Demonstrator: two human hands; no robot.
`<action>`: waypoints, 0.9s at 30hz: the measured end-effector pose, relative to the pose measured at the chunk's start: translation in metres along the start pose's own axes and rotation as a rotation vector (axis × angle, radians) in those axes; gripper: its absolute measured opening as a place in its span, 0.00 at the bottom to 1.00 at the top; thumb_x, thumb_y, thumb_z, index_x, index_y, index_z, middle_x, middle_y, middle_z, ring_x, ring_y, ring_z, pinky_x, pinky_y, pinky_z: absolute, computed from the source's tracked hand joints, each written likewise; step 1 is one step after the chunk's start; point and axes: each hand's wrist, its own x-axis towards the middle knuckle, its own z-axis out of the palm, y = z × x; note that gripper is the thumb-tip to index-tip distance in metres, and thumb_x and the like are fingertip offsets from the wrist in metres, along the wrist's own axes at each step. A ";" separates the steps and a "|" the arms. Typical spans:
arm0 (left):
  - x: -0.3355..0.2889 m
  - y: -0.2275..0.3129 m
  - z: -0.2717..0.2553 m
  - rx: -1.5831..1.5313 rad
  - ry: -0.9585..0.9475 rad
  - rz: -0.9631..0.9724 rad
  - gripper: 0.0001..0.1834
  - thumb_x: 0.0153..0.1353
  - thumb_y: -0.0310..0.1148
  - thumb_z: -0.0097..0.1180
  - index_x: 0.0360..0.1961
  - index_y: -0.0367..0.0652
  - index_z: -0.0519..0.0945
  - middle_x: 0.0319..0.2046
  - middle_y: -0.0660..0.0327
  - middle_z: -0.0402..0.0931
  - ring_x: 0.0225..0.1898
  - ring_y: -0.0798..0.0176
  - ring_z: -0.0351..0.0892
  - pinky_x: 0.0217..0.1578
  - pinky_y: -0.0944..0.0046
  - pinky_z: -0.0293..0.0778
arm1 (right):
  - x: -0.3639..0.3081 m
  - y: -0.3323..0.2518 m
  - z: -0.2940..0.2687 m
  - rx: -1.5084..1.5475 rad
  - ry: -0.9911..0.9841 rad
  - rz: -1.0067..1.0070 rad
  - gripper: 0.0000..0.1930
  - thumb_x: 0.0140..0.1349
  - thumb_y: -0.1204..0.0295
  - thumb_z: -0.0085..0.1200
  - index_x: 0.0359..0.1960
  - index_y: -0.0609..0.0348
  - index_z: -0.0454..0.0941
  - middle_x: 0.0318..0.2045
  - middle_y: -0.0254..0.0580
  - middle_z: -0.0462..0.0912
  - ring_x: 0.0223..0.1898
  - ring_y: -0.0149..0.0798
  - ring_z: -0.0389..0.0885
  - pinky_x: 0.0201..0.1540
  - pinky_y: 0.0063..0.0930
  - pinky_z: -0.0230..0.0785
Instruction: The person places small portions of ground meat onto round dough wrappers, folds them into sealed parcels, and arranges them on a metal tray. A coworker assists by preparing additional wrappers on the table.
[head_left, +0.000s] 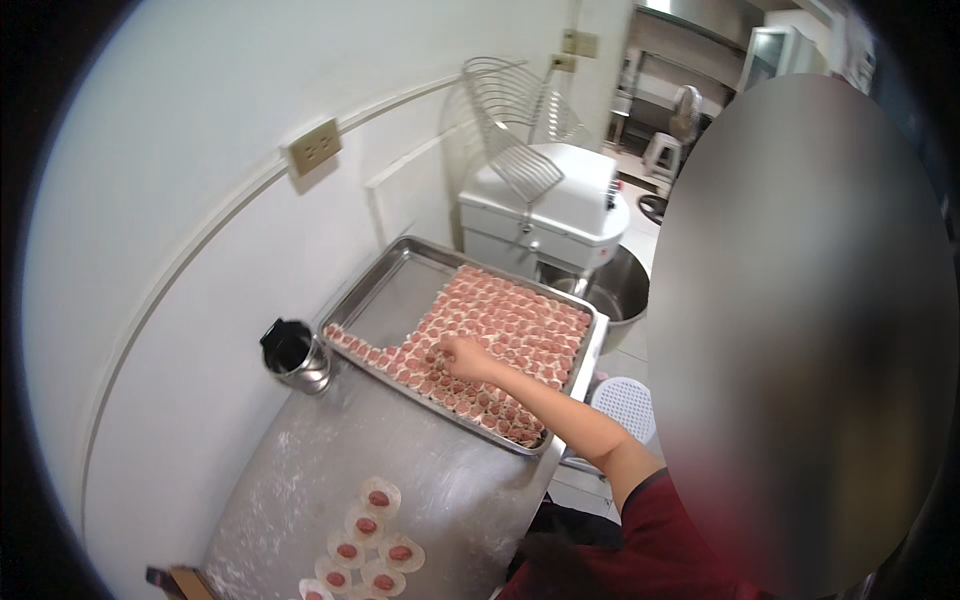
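Observation:
Neither my left hand nor my right hand shows. A co-worker's bare arm, in a dark red short sleeve (655,492), reaches in from the right. That person's hand (462,358) is over a large metal tray (385,285), its fingers bent down among rows of small pieces of pale dough with pink filling (510,315). Whether the fingers grip one is hidden. Nearer, on the steel table (440,510), lie several round dough wrappers (378,497), each with a lump of pink filling in its middle.
A metal cup (315,372) with a dark inside stands left of the tray, by the white wall. Behind the tray are a white dough mixer (545,190) with a raised wire guard (510,120) and a steel bowl (622,290). A white perforated stool (625,405) is beside the table.

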 end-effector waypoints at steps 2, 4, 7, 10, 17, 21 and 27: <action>0.006 0.063 0.007 -0.130 -0.008 0.093 0.12 0.58 0.33 0.53 0.41 0.38 0.76 0.36 0.55 0.77 0.31 0.59 0.78 0.34 0.58 0.75 | -0.030 0.020 -0.003 -0.019 0.096 -0.120 0.17 0.49 0.75 0.51 0.43 0.58 0.77 0.39 0.50 0.78 0.41 0.51 0.77 0.44 0.41 0.69; 0.001 0.106 0.011 -0.254 -0.032 0.150 0.12 0.58 0.33 0.53 0.41 0.38 0.76 0.36 0.55 0.77 0.32 0.59 0.78 0.34 0.58 0.75 | -0.066 -0.011 -0.028 -0.071 0.078 -0.049 0.18 0.48 0.74 0.51 0.44 0.59 0.78 0.44 0.51 0.77 0.46 0.51 0.75 0.49 0.40 0.66; -0.020 0.163 0.016 -0.440 -0.122 0.231 0.12 0.58 0.33 0.53 0.41 0.38 0.76 0.36 0.55 0.77 0.32 0.59 0.78 0.34 0.58 0.75 | -0.101 -0.010 -0.039 -0.028 0.077 0.058 0.19 0.48 0.73 0.51 0.45 0.60 0.78 0.44 0.52 0.77 0.47 0.50 0.75 0.51 0.40 0.65; -0.042 0.199 0.017 -0.564 -0.209 0.265 0.13 0.58 0.33 0.53 0.41 0.38 0.76 0.36 0.55 0.77 0.32 0.59 0.78 0.34 0.58 0.75 | -0.121 -0.019 -0.039 0.058 0.067 0.139 0.19 0.48 0.73 0.51 0.45 0.60 0.78 0.41 0.52 0.79 0.45 0.50 0.76 0.48 0.40 0.67; -0.092 0.238 0.019 -0.757 -0.381 0.249 0.13 0.58 0.33 0.53 0.42 0.38 0.76 0.37 0.55 0.77 0.34 0.59 0.78 0.35 0.58 0.75 | -0.129 -0.001 -0.026 0.163 0.008 0.183 0.17 0.51 0.77 0.49 0.46 0.61 0.76 0.42 0.50 0.78 0.44 0.45 0.79 0.48 0.35 0.71; -0.116 0.249 0.024 -0.830 -0.454 0.198 0.13 0.58 0.33 0.53 0.42 0.38 0.76 0.37 0.55 0.77 0.34 0.59 0.78 0.35 0.58 0.75 | -0.129 -0.015 -0.035 0.238 0.022 0.115 0.16 0.52 0.80 0.49 0.44 0.62 0.77 0.43 0.48 0.79 0.45 0.44 0.80 0.49 0.32 0.71; -0.149 0.276 0.039 -0.905 -0.556 0.113 0.13 0.58 0.33 0.52 0.42 0.38 0.76 0.37 0.55 0.77 0.35 0.59 0.77 0.36 0.58 0.74 | -0.127 -0.009 0.042 0.435 -0.063 0.007 0.15 0.52 0.80 0.49 0.44 0.60 0.77 0.43 0.47 0.79 0.43 0.40 0.79 0.46 0.31 0.72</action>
